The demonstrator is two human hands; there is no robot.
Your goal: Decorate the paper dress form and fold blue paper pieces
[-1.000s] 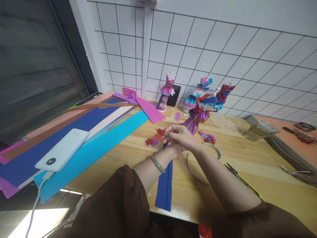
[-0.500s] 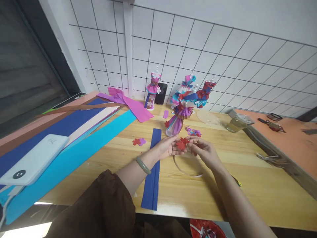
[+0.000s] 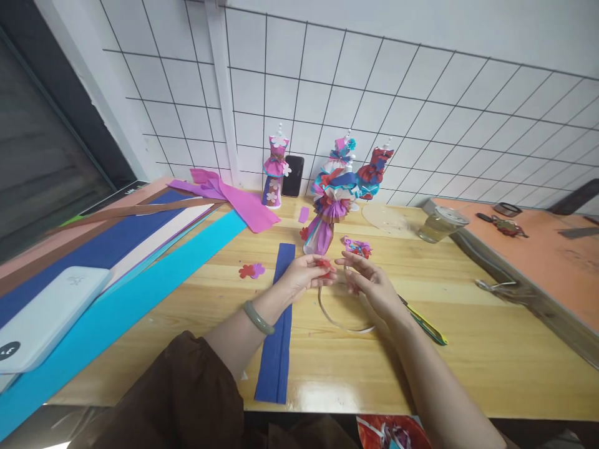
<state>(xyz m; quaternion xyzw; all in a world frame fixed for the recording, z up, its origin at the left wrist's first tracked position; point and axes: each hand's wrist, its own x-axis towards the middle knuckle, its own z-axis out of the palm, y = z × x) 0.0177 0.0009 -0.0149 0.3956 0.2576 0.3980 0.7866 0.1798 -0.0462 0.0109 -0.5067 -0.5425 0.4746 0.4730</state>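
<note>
My left hand [image 3: 306,273] pinches red paper flowers [image 3: 325,267] between thumb and fingers, palm turned partly up. Close beside it, my right hand [image 3: 367,279] has bent fingers drawn together around a small pale bit I cannot make out. A thin pale strip [image 3: 344,325] curves below both hands; whether it hangs from a hand or lies on the table is unclear. Just beyond the hands stands a doll-sized dress form in a purple crepe-paper gown [image 3: 322,234]. A dark blue crepe strip [image 3: 276,355] lies partly under my left forearm, near red and purple paper flowers [image 3: 251,270].
More small paper-dressed forms [image 3: 276,168] stand at the back by a phone [image 3: 292,176]. Crepe sheets [image 3: 187,262] and a white power bank [image 3: 65,312] cover the left. Scissors [image 3: 428,327] lie by my right forearm. A lidded cup [image 3: 442,224] stands right.
My hands have drawn slightly apart; the red flowers stay in my left hand, whose fingers have closed on them. The view has turned a little right, and more of the scissors shows.
</note>
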